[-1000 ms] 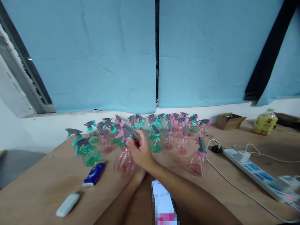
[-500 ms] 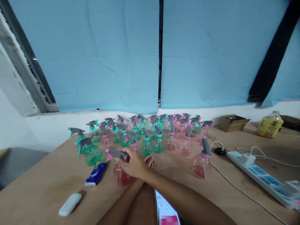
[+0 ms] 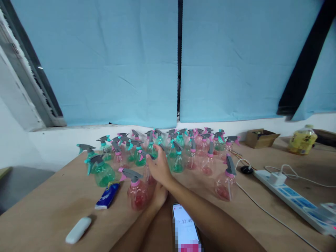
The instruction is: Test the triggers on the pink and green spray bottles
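Note:
My right hand (image 3: 159, 167) is at the grey trigger head of a pink spray bottle (image 3: 149, 176), its thumb and forefinger spread apart and the thumb against or close to the head. Below it, my left hand (image 3: 159, 194) is beside the lower part of the same bottle, with its fingers mostly hidden. Whether it touches the bottle cannot be made out. In front stands another pink spray bottle (image 3: 138, 196), upright, with no hand on it. Just behind my hands is a green spray bottle (image 3: 178, 162).
Several more pink and green spray bottles crowd the back of the table. A blue tube (image 3: 107, 196) and a white case (image 3: 78, 229) lie at left. A phone (image 3: 186, 224) lies below my right arm. At right are a lone pink bottle (image 3: 225, 185), a power strip (image 3: 291, 196) and cables.
My right hand has left the front pink bottle's head and moved back and right to the pink bottle behind it. My left hand has come nearer, beside that bottle.

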Available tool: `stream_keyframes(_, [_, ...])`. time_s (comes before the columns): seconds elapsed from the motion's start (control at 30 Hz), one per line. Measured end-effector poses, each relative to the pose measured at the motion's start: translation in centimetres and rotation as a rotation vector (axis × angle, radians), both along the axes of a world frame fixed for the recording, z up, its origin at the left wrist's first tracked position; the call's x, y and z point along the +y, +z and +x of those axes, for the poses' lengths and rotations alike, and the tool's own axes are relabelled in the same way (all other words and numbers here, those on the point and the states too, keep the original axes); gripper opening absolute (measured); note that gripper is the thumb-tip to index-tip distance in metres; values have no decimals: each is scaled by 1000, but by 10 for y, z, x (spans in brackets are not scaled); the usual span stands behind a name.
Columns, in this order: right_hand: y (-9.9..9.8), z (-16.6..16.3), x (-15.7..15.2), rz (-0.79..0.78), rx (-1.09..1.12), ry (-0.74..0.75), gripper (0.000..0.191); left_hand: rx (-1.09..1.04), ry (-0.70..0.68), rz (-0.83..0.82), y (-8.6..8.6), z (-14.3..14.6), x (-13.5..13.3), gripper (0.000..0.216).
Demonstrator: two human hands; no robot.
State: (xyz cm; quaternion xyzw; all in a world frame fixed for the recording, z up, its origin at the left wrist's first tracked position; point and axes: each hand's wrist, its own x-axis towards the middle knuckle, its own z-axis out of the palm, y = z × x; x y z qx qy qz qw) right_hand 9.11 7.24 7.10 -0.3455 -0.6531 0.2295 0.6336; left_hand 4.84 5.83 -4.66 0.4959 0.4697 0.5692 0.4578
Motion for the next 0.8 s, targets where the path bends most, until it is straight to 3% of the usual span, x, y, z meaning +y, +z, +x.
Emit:
stream_keyframes(0.13, [-9,-1,29,-198,-73,152,48,58,-13,22,-5,0,-2,26])
stream_keyframes(0.27, [-15,2,31,-166,-172,230,21,114,-32,37,-5,1,0,30])
stream_keyframes(0.37, [-11,8,23,-118,-108,254,22,154,-58,42,-3,1,-2,30])
stream_keyframes(0.67, [35,53,18,296,176,-34,32,208,-155,35,8,0,-8,26])
stream_keyframes(0.8, [41,80,22,310,185,-70,31,207,-146,61,9,-3,-8,31])
